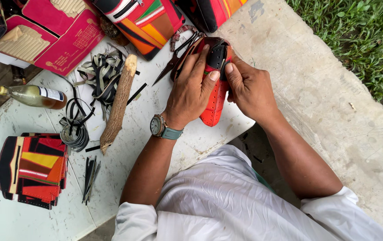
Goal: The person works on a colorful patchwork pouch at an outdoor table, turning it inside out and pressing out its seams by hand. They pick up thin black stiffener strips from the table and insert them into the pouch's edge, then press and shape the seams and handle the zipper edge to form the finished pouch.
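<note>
2 bare hands work together on 1 piece: a long red leather piece with stitched edges and a black perforated strap across its upper part (215, 96). I see my left hand (190, 91), with a grey-faced wristwatch on a green band (161, 127) at its wrist, lying flat over the left side of the piece, fingers (199, 60) stretched out along it and the thumb pressed on the red leather just below the strap. My right hand (250, 89) closes around the right edge, its thumb tip resting on the black strap, just beside the left thumb. Both sets of fingers are therefore closed on the same piece, which lies partly on the white painted tabletop (146, 134) and partly past its edge over the grey concrete slab (325, 102).

Just beyond the left fingertips lies a pair of dark metal scissors (178, 56), touching or nearly touching the piece; I cannot tell which. Further left of those fingers sits a rough brown wooden stick (119, 102), then a tangle of black and grey leather strips (100, 76), a coil of black cord (74, 129) and a clear glass bottle lying on its side (33, 95). Well apart, near the left elbow, is a stack of red, black and yellow patchwork leather panels (33, 169).
</note>
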`<action>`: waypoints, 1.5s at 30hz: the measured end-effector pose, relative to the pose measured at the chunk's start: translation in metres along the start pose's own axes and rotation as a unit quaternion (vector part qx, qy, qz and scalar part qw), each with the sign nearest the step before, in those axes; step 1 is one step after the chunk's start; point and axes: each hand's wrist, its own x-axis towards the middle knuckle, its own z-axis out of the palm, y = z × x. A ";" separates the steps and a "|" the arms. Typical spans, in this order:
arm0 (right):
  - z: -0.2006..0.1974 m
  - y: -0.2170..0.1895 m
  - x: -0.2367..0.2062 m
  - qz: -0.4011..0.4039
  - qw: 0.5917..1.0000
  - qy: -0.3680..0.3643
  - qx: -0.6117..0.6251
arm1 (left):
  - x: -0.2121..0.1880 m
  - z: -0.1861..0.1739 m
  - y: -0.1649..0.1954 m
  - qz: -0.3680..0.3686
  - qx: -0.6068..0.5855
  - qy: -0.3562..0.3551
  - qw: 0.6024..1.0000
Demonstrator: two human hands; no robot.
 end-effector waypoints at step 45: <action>0.000 0.001 0.001 -0.022 0.999 -0.029 -0.025 | -0.007 0.017 -0.003 -0.022 0.020 0.009 1.000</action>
